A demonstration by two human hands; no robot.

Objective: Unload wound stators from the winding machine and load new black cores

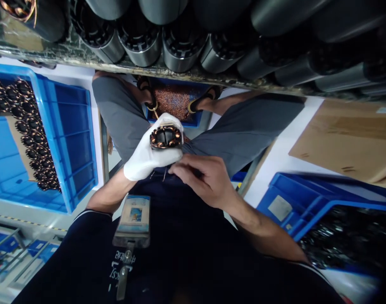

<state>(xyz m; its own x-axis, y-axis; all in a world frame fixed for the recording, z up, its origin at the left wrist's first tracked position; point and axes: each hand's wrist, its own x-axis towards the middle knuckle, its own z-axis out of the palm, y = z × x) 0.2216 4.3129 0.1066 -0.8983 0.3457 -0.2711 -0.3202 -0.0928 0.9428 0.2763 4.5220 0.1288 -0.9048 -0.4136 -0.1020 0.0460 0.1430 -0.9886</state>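
Observation:
My left hand (148, 150), in a white glove, is wrapped round a motor stator (165, 137) with copper windings. The stator's open end faces up toward me, showing a slotted black rim and copper coils. My bare right hand (205, 177) is just below it and to the right, its fingers curled and thumb and forefinger brought together. Thin wire ends (164, 174) hang beside these fingertips. Whether the fingers grip a wire I cannot make out.
A shelf edge (186, 74) with several metal cylinders (178, 59) crosses the top. Left stands a blue crate (74, 139) with rows of copper-wound stators (34, 143). Right are cardboard (341, 139) and a blue bin (278, 202) of dark parts. A tray of copper scraps (172, 101) lies between my feet.

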